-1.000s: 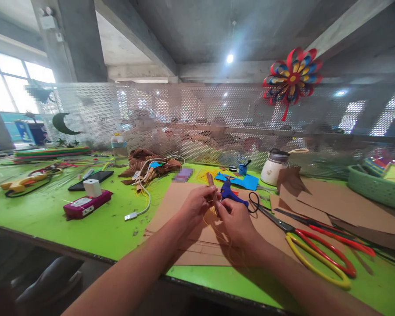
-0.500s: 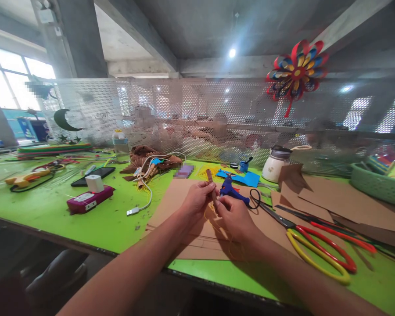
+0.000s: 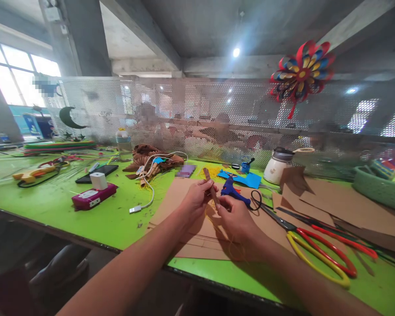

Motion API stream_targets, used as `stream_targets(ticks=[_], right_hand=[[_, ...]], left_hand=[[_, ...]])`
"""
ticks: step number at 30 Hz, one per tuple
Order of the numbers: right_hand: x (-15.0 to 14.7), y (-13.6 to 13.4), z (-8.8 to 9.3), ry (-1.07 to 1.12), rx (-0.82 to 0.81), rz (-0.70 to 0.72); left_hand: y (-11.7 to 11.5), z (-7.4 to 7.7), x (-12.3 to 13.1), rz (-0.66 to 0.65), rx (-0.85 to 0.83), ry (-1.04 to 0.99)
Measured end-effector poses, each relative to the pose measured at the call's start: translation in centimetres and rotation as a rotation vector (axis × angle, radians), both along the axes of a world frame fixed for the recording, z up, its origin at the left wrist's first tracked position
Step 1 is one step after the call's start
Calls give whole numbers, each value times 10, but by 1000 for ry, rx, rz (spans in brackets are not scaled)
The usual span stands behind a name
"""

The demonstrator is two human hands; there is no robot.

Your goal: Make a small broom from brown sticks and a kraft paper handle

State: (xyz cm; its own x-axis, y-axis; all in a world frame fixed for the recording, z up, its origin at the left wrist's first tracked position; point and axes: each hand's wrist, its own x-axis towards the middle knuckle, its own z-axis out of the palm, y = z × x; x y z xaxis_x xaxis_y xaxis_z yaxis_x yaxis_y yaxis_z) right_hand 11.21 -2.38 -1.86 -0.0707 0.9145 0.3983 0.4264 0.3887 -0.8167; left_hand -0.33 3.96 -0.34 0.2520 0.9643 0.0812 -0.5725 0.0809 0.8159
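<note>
My left hand [image 3: 195, 201] and my right hand [image 3: 237, 217] meet over a stack of brown cardboard sheets [image 3: 184, 232] on the green table [image 3: 102, 221]. Both pinch a thin brown folded paper stick [image 3: 210, 188] that points up and away from me. A fine yellow thread [image 3: 232, 248] hangs from the stick and loops down over the cardboard beneath my right wrist. A blue glue gun [image 3: 232, 191] lies just beyond my fingers.
Large scissors with red and yellow handles [image 3: 319, 250] lie right of my hands. More cardboard [image 3: 342, 204], a green basket [image 3: 378, 188] and a white jar [image 3: 276, 169] stand at the right. A magenta device [image 3: 94, 196], a white cable [image 3: 145, 199] and a phone [image 3: 95, 174] sit left. A perforated screen [image 3: 197, 118] backs the table.
My hands have stayed together on the stick, shifting slightly on it. The view has drifted a little to the left.
</note>
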Motion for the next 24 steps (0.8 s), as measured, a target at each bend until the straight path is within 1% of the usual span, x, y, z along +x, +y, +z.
stream_targets(ticks=[3,6,9,12,16,19,21,22,24], right_hand=[[2,-3,7,-17,-16,2],[7,-4,13,-13,25,-92],[14,-2,17,6,65,-158],[18,0,19,73,42,-131],[23,2,23,194,49,-109],[31,5,28,284,75,-147],[38,8,33,396,76,-159],[41,9,36,480,64,-140],[47,9,43,672,6,-28]], left_hand=[[2,7,-8,-6,-41,-45],[1,15,-14,-42,-81,-63],[-1,20,-17,-159,-123,-97],[-4,22,-17,-318,-129,-170],[-5,22,-18,-400,-108,-165],[-5,21,-20,-521,-76,-116],[-5,20,-22,-600,-47,-51],[-5,20,-24,-626,-31,-12],[-6,20,-27,-663,3,69]])
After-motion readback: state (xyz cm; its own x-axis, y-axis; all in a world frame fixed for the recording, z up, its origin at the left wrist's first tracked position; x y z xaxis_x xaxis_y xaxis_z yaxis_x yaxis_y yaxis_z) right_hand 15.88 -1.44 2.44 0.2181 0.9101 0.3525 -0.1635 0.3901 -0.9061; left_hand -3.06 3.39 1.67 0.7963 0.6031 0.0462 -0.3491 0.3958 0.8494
